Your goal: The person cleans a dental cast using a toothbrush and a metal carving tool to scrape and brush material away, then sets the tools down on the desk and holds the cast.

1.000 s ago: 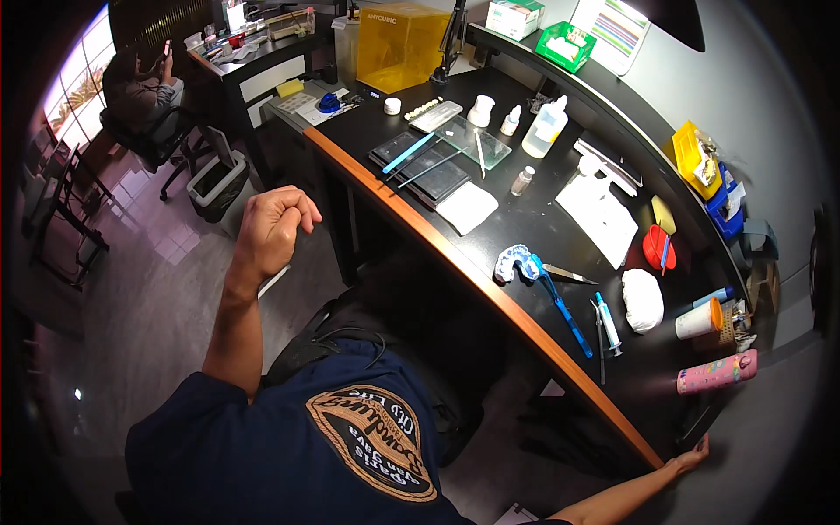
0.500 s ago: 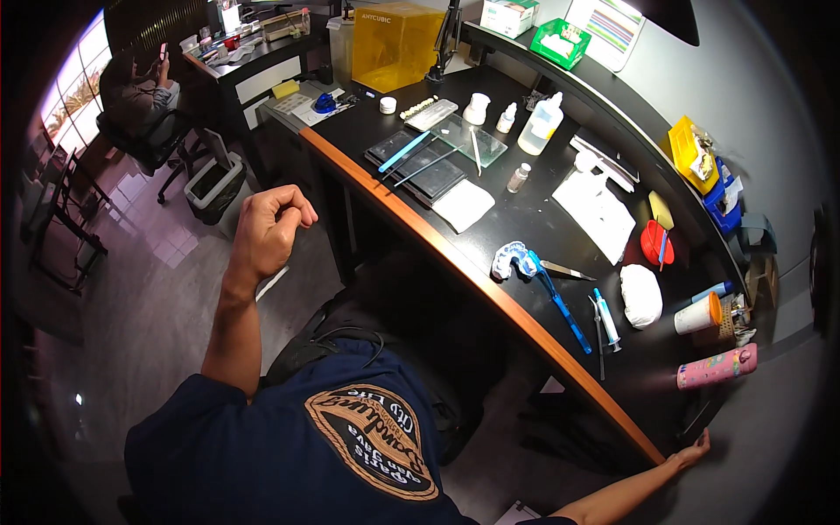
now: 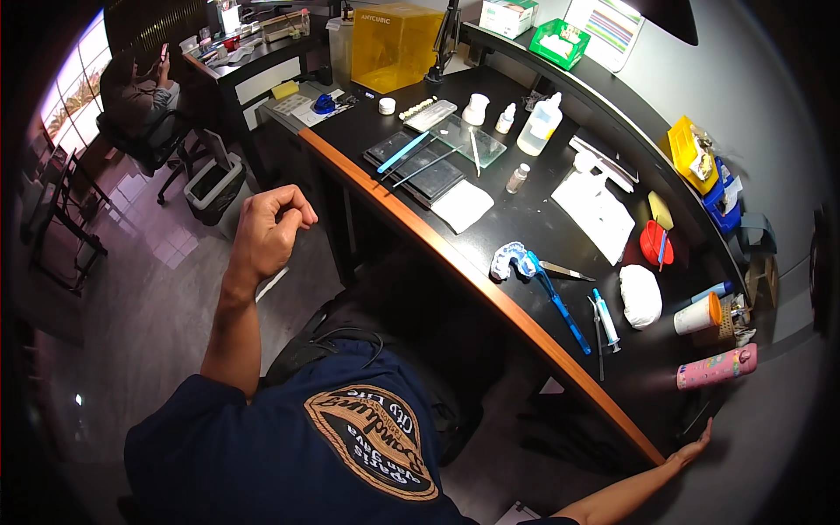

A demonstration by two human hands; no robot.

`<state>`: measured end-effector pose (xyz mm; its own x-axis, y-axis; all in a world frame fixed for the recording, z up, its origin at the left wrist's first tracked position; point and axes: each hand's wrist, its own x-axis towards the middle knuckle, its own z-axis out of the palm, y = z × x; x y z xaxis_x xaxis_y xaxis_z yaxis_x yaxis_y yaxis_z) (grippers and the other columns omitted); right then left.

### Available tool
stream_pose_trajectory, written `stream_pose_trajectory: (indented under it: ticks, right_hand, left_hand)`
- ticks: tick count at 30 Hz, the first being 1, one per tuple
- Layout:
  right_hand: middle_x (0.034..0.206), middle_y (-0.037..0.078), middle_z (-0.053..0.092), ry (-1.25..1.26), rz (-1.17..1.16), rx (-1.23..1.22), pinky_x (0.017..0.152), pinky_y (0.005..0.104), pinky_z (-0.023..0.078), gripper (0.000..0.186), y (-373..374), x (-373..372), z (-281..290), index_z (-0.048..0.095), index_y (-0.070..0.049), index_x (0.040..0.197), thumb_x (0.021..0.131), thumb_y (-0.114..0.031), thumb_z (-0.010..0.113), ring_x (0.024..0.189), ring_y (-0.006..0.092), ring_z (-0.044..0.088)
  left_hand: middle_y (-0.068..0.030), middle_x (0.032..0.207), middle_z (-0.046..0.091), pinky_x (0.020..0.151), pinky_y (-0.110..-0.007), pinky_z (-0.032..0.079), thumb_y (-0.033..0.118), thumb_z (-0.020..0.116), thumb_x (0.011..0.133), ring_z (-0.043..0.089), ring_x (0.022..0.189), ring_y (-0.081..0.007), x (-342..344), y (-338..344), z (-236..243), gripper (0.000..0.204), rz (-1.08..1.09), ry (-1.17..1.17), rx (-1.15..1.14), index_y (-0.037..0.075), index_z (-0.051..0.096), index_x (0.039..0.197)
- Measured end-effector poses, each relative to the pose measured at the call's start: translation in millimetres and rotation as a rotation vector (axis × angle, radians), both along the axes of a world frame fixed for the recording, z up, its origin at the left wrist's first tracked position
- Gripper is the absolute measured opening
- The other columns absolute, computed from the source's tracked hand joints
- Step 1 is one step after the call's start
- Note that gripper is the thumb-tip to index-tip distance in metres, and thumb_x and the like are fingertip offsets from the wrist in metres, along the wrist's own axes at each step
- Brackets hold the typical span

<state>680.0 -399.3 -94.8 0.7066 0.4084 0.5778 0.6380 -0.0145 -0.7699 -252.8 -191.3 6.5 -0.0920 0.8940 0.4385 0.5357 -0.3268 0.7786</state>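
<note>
My left hand (image 3: 271, 229) hangs in the air left of the desk, fingers curled into a loose fist with nothing visible in them. My right hand (image 3: 694, 448) is at the desk's lower right end (image 3: 649, 444), fingers extended, beside a dark flat object (image 3: 696, 416); contact is unclear. On the desk lie a dental tray with blue material (image 3: 512, 261), a blue handled tool (image 3: 569, 317), a metal spatula (image 3: 567, 271), a syringe (image 3: 606, 322) and a white lump (image 3: 640, 297).
A black pad with tools (image 3: 411, 175), glass slab (image 3: 486, 153), bottles (image 3: 540, 127), white paper (image 3: 595, 219), red bowl (image 3: 656, 245) and pink bottle (image 3: 716, 367) stand about the desk. A bin (image 3: 214, 192) and a seated person holding a phone (image 3: 140, 96) are at the left.
My right hand's fingers have straightened slightly and tilted upward. The view has shifted very slightly. My left hand and the objects on the desk are otherwise unchanged.
</note>
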Motion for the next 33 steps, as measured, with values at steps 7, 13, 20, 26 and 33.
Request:
stream_pose_trajectory:
  ticks: [7, 13, 20, 26, 33]
  right_hand:
    - [0.153, 0.013, 0.047, 0.083, -0.068, -0.040, 0.124, 0.0424, 0.015, 0.062, -37.3, 37.5, 6.1, 0.058, -0.005, 0.141, 0.101, -0.042, 0.028, 0.148, 0.0282, 0.032]
    - [0.148, 0.014, 0.053, -0.076, -0.094, -0.132, 0.121, 0.0419, 0.025, 0.059, -14.6, 21.0, 4.8, 0.058, -0.001, 0.140, 0.102, -0.036, 0.030, 0.142, 0.0258, 0.042]
    - [0.150, 0.014, 0.048, -0.048, -0.072, -0.025, 0.122, 0.0407, 0.021, 0.056, -17.7, 27.5, 1.7, 0.057, -0.002, 0.139, 0.096, -0.031, 0.035, 0.142, 0.0287, 0.039]
    - [0.133, 0.012, 0.055, 0.007, -0.144, -0.026, 0.120, 0.0392, 0.023, 0.046, -17.5, 30.5, -4.4, 0.061, -0.003, 0.123, 0.095, -0.030, 0.037, 0.135, 0.0265, 0.042]
    - [0.145, 0.013, 0.051, -0.036, -0.092, -0.115, 0.121, 0.0386, 0.021, 0.054, -17.7, 22.1, 1.0, 0.060, -0.004, 0.135, 0.097, -0.032, 0.033, 0.140, 0.0271, 0.039]
  left_hand:
    - [-0.0091, 0.071, 0.066, 0.067, -0.028, 0.050, 0.002, 0.048, 0.082, 0.063, 0.068, -0.0132, -2.9, 8.0, -4.6, 0.017, -0.019, -0.027, 0.011, -0.004, 0.062, 0.076]
    - [-0.0093, 0.070, 0.066, 0.067, -0.029, 0.049, 0.004, 0.049, 0.082, 0.062, 0.068, -0.0134, -3.2, 0.8, -0.8, 0.016, 0.034, 0.019, -0.003, -0.003, 0.062, 0.076]
    - [-0.0093, 0.070, 0.065, 0.066, -0.029, 0.049, 0.004, 0.050, 0.082, 0.062, 0.068, -0.0136, -2.7, 2.9, -2.2, 0.015, 0.019, 0.007, 0.006, -0.003, 0.062, 0.076]
    - [-0.0091, 0.070, 0.065, 0.066, -0.029, 0.049, 0.004, 0.049, 0.082, 0.062, 0.068, -0.0136, -2.5, 1.5, -0.6, 0.016, 0.022, 0.014, 0.009, -0.003, 0.062, 0.076]
    - [-0.0088, 0.076, 0.067, 0.071, -0.028, 0.049, 0.000, 0.046, 0.082, 0.060, 0.072, -0.0126, -2.9, 1.1, 0.7, 0.016, 0.008, 0.046, -0.047, -0.003, 0.060, 0.076]
